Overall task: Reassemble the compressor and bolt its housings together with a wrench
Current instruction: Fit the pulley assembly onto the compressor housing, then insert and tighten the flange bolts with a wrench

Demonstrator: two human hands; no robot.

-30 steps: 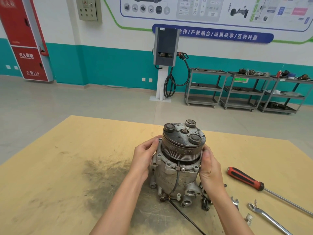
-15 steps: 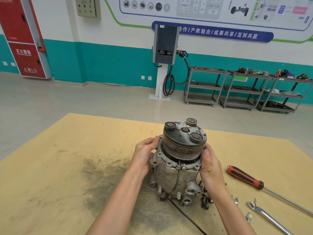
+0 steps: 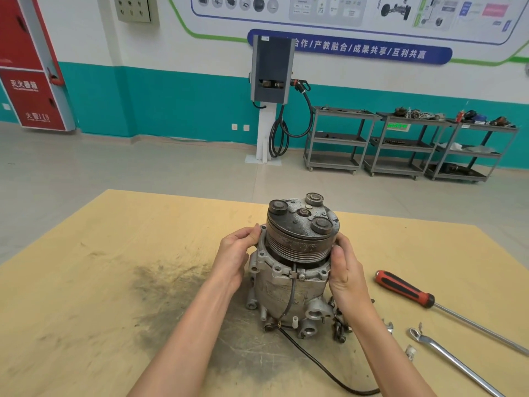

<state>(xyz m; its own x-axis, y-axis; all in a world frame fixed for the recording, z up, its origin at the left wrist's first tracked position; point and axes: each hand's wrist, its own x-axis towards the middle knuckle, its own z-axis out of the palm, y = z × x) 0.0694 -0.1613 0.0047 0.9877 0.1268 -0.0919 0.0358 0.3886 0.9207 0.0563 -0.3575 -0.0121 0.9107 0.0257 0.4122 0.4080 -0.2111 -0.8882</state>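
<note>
A grey metal compressor [image 3: 289, 290] stands upright on the wooden table [image 3: 86, 282], its dark grooved pulley [image 3: 300, 233] on top and tilted slightly toward me. My left hand [image 3: 233, 257] grips the upper housing flange on the left side. My right hand [image 3: 345, 272] grips the right side just below the pulley. A black cable [image 3: 320, 365] runs from the housing toward the table's near edge. A silver wrench [image 3: 449, 359] lies on the table to the right of my right forearm.
A red-handled screwdriver [image 3: 403, 289] lies right of the compressor, above the wrench. Small loose bolts [image 3: 340, 325] and a second small wrench end [image 3: 388, 325] sit by the compressor's base. A dark oily stain [image 3: 171, 285] marks the table at left. Tool carts [image 3: 400, 144] stand by the far wall.
Both hands stay on the compressor. The pulley end has tipped slightly, and the view has shifted a little.
</note>
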